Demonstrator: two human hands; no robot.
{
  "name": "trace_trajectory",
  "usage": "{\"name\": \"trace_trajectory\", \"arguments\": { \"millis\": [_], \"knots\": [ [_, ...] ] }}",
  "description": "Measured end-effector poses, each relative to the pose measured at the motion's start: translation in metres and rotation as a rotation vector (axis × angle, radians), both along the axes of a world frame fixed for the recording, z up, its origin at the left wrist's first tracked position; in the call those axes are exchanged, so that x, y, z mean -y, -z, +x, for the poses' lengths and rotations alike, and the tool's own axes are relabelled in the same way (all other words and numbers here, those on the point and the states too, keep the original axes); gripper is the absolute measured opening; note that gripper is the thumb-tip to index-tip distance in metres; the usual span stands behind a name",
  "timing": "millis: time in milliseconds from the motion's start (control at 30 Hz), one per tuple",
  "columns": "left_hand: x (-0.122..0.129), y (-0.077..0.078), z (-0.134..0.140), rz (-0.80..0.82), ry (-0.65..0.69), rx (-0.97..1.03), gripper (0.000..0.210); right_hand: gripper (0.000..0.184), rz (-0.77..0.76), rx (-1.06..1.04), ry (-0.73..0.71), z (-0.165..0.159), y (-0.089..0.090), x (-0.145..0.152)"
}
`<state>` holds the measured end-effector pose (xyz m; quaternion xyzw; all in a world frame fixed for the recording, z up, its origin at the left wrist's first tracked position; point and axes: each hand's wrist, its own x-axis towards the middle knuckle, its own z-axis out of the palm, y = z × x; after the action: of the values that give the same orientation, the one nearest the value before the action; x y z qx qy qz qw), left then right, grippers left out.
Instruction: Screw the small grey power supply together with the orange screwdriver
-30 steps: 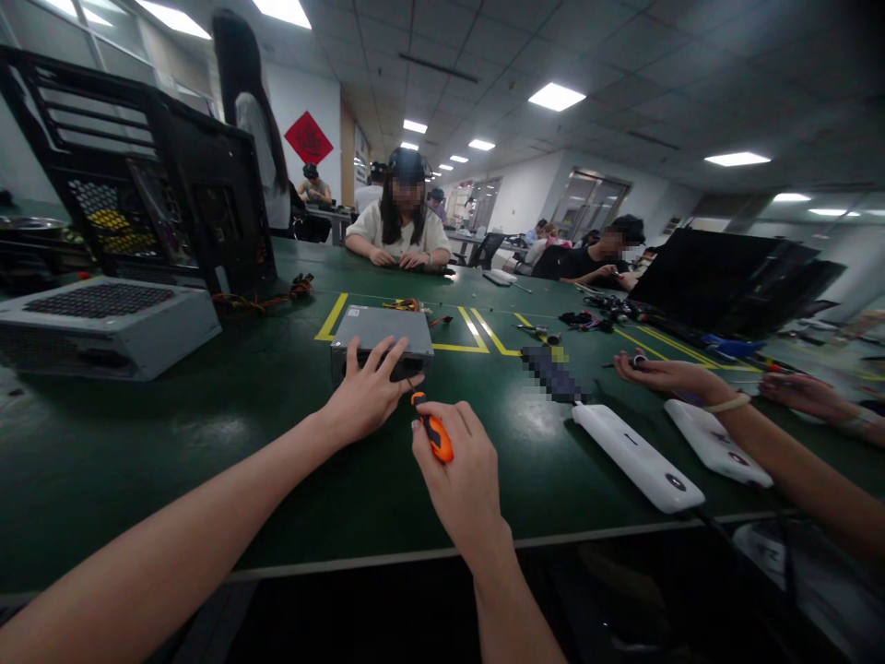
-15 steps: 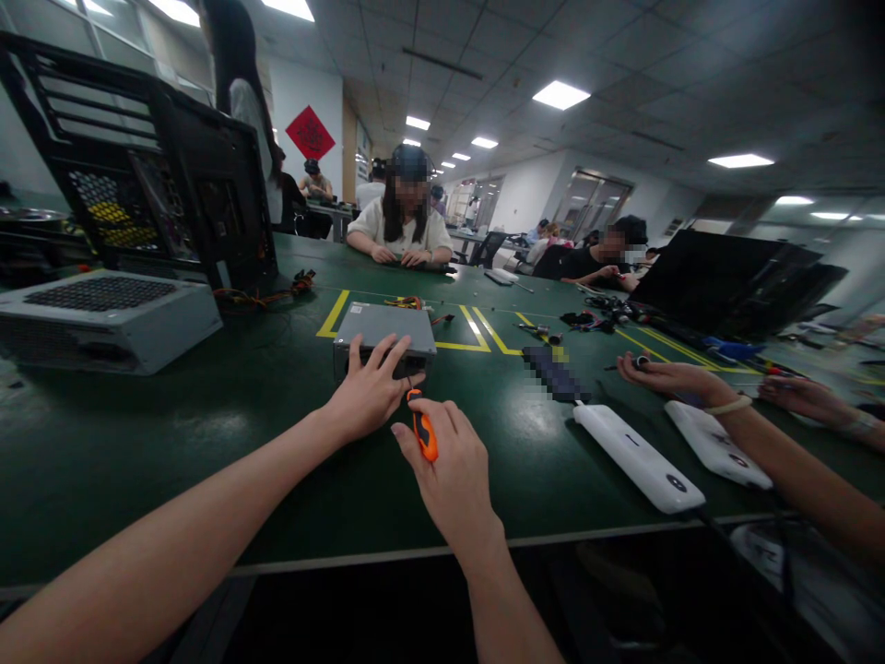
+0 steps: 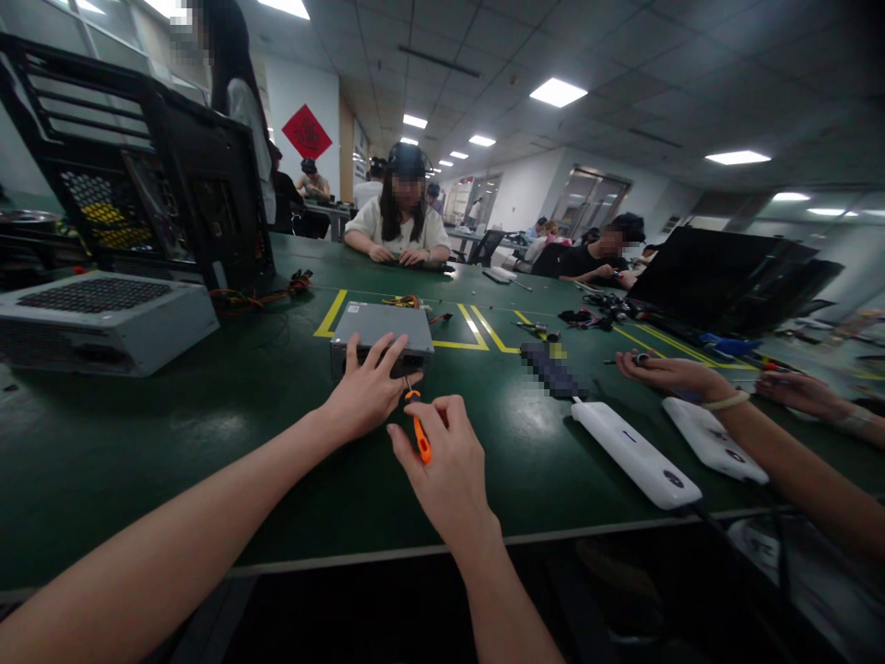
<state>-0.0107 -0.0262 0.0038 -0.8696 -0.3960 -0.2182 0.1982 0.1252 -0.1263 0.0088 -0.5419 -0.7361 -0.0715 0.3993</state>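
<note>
Touching a closed grey box (image 3: 384,325), the hands (image 3: 363,395) hold an orange screwdriver (image 3: 422,444).

The flat grey rectangular box (image 3: 383,323) before me looks like smooth, matt metal, and the bright orange screwdriver handle (image 3: 422,444) I hold looks moulded in slick plastic. The dark green tabletop (image 3: 318,516) is smooth, with a soft gloss that catches hazy light; the long white rounded device (image 3: 636,461) on it looks like shiny plastic.
</note>
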Motion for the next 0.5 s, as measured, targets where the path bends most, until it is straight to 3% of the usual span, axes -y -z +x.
{"name": "trace_trajectory", "arguments": {
  "millis": [100,233,367,500],
  "knots": [
    [-0.0013,0.001,-0.0005,-0.016,0.002,0.0,0.036,0.03,-0.063,-0.083,0.052,-0.0004,-0.0005,0.0005],
    [-0.001,0.0009,-0.001,-0.025,-0.006,-0.001,0.035,0.014,0.0,-0.02,0.049,0.0007,0.0004,0.0006],
    [-0.0002,0.0002,-0.0012,-0.021,-0.009,0.0,0.036,0.017,0.072,0.029,0.048,0.0007,-0.0005,0.0014],
    [-0.0004,-0.0002,-0.001,-0.038,0.002,0.006,0.037,0.028,-0.088,-0.063,0.075,0.0,-0.0023,0.0027]
  ]
}}
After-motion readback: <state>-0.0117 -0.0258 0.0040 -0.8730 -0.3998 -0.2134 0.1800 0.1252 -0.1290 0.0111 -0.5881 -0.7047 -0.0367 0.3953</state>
